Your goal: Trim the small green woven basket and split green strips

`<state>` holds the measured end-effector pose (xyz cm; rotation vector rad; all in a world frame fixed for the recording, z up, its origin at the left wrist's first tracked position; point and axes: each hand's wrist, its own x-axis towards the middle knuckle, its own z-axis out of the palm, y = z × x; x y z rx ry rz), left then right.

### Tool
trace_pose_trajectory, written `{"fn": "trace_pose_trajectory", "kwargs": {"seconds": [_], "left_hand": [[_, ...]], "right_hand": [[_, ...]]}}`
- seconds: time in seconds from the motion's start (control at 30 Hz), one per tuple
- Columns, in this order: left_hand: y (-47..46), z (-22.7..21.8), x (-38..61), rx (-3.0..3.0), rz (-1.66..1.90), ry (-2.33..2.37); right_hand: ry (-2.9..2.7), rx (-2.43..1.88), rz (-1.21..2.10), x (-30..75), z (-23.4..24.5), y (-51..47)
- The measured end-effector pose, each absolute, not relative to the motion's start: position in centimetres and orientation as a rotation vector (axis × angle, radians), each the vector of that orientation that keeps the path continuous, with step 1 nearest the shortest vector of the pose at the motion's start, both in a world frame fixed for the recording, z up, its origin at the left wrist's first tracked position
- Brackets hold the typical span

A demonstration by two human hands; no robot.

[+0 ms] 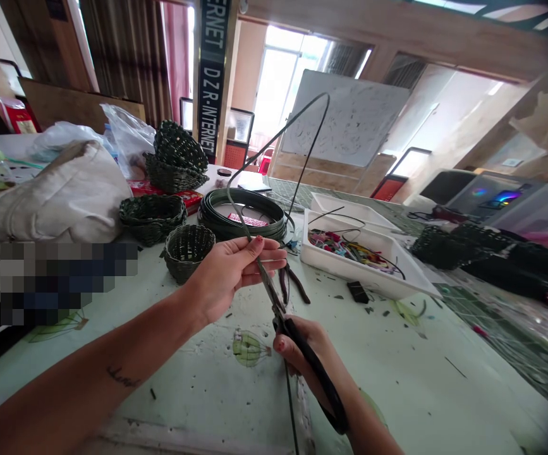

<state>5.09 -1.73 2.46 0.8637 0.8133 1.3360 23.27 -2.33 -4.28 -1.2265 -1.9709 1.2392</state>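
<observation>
Left edge to left of centre: cloth bag (55, 196) slumped on the table (373, 360); plastic bag (129, 142) behind it, upper left. To its right, a stack of two dark green baskets (176, 174), the upper one tilted. Below these, a low basket (153, 221); nearer the centre, a small basket (189, 249) with its opening up.

Centre: left hand (226, 278), entering from lower left, palm turned up. Thumb pressed on the strip (280, 131), pinning it against the fingers, which are extended and close together. Strip position: rises from the hand, bends over in a tall loop at upper centre, comes down behind toward the coil (243, 218). Coil lies flat just beyond the left hand. A strip length also hangs below the scissors to the bottom edge.

Right of centre: pliers (301, 285) on the table, partly behind the left hand. Scissors (318, 373) point up and left, blades alongside the strip; whether the blades are apart, cannot tell. Right hand (320, 341), lower centre, fingers wrapped around the scissors' black handles.

Right: white tray (368, 278) holding coloured bits; small black block (358, 292) beside its near side.
</observation>
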Motion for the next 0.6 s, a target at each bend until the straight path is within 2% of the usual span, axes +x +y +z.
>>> {"fn": "trace_pose_trajectory", "kwargs": {"seconds": [0.23, 0.6], "left_hand": [[-2.2, 3.0, 5.4, 0.810, 1.356, 0.792], [-2.1, 2.8, 5.4, 0.798, 1.361, 0.790]], "right_hand": [[-1.866, -1.216, 1.343, 22.9, -3.7, -3.2], [-1.829, -1.266, 1.325, 22.6, -3.7, -3.7]]}}
